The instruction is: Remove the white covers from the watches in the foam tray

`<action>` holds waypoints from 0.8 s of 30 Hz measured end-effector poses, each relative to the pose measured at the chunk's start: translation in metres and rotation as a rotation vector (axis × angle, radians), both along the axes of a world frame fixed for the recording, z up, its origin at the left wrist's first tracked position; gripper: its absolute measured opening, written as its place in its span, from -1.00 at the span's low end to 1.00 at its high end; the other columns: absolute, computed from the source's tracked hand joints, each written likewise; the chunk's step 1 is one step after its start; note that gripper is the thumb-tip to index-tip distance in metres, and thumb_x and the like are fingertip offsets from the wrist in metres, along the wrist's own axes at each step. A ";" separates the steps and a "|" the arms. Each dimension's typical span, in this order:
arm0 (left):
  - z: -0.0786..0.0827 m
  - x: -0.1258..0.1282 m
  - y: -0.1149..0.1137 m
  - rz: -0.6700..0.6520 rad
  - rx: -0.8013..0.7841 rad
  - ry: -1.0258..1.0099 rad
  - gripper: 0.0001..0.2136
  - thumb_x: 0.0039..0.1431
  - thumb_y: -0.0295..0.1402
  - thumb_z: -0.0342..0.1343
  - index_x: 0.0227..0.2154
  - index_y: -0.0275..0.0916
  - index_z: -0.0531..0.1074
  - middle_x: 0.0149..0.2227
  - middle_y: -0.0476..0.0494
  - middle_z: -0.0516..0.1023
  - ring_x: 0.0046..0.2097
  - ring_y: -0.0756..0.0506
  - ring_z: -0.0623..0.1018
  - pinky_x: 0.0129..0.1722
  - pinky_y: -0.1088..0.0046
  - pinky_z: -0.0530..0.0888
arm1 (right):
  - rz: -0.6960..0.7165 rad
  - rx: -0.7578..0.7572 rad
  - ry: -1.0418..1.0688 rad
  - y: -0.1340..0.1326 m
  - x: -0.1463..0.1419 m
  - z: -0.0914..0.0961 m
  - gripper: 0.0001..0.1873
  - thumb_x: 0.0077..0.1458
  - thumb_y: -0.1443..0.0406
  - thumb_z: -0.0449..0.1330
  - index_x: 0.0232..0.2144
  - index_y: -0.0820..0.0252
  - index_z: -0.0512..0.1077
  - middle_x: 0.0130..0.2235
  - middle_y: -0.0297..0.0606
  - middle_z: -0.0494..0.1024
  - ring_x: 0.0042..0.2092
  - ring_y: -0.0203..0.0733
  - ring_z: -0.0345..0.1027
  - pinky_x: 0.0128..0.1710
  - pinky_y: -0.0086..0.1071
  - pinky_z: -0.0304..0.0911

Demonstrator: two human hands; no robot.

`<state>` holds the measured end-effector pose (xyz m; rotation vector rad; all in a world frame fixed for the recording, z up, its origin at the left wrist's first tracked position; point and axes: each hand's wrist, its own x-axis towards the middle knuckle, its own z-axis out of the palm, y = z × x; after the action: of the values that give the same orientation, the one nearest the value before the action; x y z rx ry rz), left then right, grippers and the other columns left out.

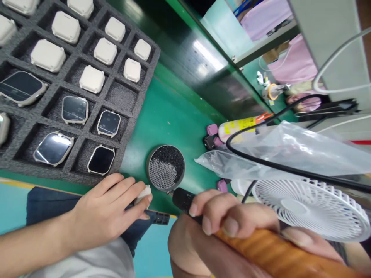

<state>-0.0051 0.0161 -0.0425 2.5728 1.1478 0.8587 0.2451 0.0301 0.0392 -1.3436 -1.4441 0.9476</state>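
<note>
White watch case (144,195): pinched in the left hand (107,212), mostly hidden, at about 7 o'clock from a round mesh dish (148,165); fingers curled closed on it, presumably for a steady hold.

Right hand (232,227): fingers wrapped firmly round a ribbed orange tool handle (269,247), gripping close to the black tool tip (182,199), likely for fine control.

Mesh dish: on the green tabletop (174,116), packed with black bristles (165,166), just beside the tip, seemingly placed within easy reach of both hands.

Foam tray (136,104): at 10 o'clock from the hands, dark compartments keeping white watch cases (92,79) and glass-faced watches (74,110) apart, apparently against scratching.

Farther off: plastic bag (278,154) and yellow-labelled spray can (236,129) at 2 o'clock, white desk fan (307,208) at 3 o'clock.
</note>
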 end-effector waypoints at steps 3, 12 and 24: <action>-0.001 0.000 0.000 -0.001 -0.006 0.005 -0.67 0.27 -0.09 0.28 0.04 -0.03 0.59 0.11 0.05 0.58 0.09 -0.09 0.51 0.21 0.20 0.30 | 0.025 -0.018 -0.006 0.003 -0.019 0.002 -0.40 0.18 -0.20 0.18 -0.03 0.13 0.35 -0.39 -0.33 0.23 -0.31 -0.36 0.32 -0.30 -0.38 0.40; -0.001 0.000 -0.001 0.004 0.014 0.005 -0.65 0.26 -0.07 0.28 0.05 -0.05 0.58 0.12 0.01 0.57 0.10 -0.12 0.51 0.21 0.20 0.30 | 0.051 0.303 0.318 0.007 -0.074 -0.003 -0.65 0.34 0.17 -0.02 0.13 0.08 0.21 -0.31 -0.36 0.28 -0.31 -0.35 0.38 -0.40 -0.29 0.43; -0.002 0.000 -0.001 0.007 0.008 -0.007 -0.66 0.28 -0.12 0.25 0.06 -0.07 0.57 0.15 -0.05 0.57 0.13 -0.14 0.51 0.21 0.21 0.33 | 0.273 0.063 0.107 -0.003 -0.032 -0.013 -0.59 0.35 -0.03 0.08 -0.32 0.17 0.38 -0.53 -0.35 0.16 -0.44 -0.35 0.31 -0.31 -0.33 0.46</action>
<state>-0.0050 0.0155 -0.0449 2.5712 1.1549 0.8745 0.2134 0.0272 0.0262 -1.0502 -1.5861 1.1210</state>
